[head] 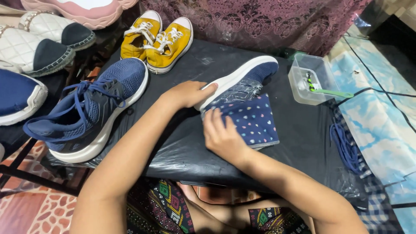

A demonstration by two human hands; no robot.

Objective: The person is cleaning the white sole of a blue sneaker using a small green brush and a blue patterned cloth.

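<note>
A navy sneaker with a white sole (245, 78) lies on its side on a black plastic-covered table (303, 130). My left hand (188, 93) grips its white sole from the near side. My right hand (221, 136) presses a navy cloth with small coloured hearts (253, 121) against the shoe's side. The matching navy sneaker (93, 108), with blue laces in it, stands upright at the table's left.
A pair of yellow canvas shoes (158, 39) sits at the back left. A clear plastic tub (310, 80) holds a green-handled brush. A loose blue lace (344, 145) lies at the right edge. Quilted white and black shoes (41, 41) rest further left.
</note>
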